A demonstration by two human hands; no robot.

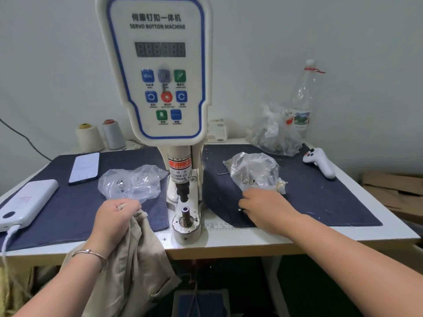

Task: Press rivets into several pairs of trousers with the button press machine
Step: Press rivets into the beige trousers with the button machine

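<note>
My left hand [115, 216] grips a bunched fold of the beige cotton trousers [137, 259], fingers curled tight round the cloth at the near edge of the white work table [297, 236]. The rest of the garment hangs off the table toward my lap.

The trousers sit just left of the white servo button press machine [158, 72]; no cloth lies over its round metal lower die [185, 212] yet. The die shows bare, the black upper punch [183, 193] raised above it.

My right hand [265, 208] rests on the dark blue cloth mat [320, 202], right of the press, fingertips drawn together on something small and shiny, likely a rivet; too small to be sure. Just beyond it lies a crumpled clear plastic bag of metal fittings [251, 170].

Judgement: this pair is not yet pressed. Loading the rivet, placing the cloth and pressing remain. No finished trousers are in view, so I cannot tell the count done.
</note>
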